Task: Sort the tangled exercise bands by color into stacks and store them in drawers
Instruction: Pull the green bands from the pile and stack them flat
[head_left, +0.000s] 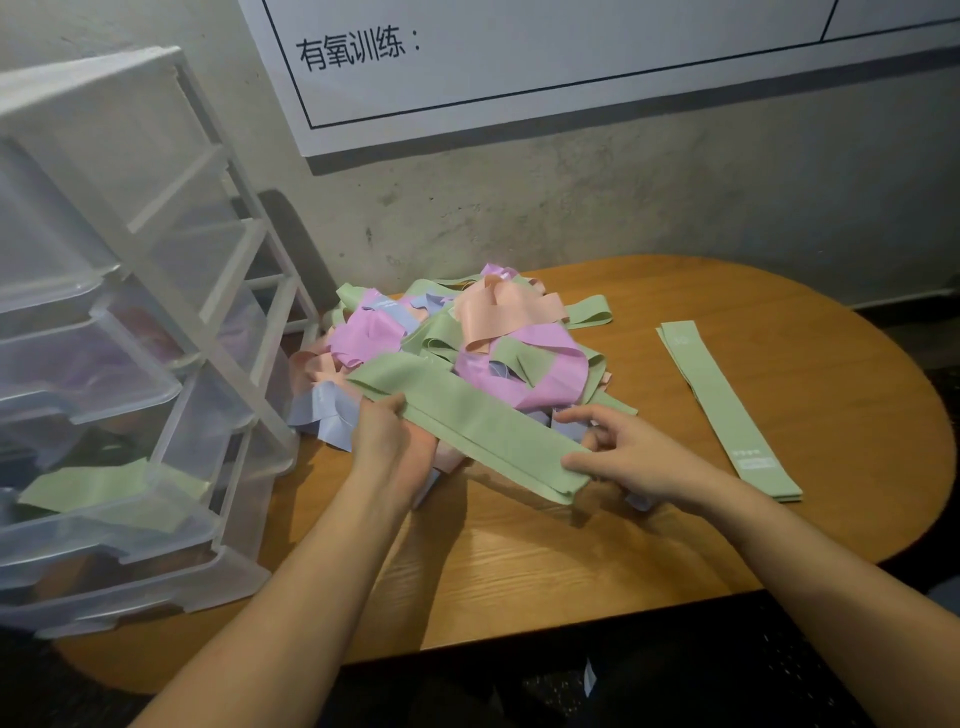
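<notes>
A tangled pile of bands (467, 338) in green, pink, peach and pale blue lies on the wooden table (519, 571) near the wall. I hold one flattened green band (467, 421) stretched diagonally in front of the pile. My left hand (387, 441) grips its upper left part, thumb on top. My right hand (623, 457) pinches its lower right end. A neat stack of green bands (727, 410) lies flat on the table to the right.
A translucent plastic drawer unit (130, 364) stands at the table's left edge; its drawers stick out, one holding green bands (104, 491). A white poster (571, 62) hangs on the grey wall behind. The table's rounded edge curves on the right.
</notes>
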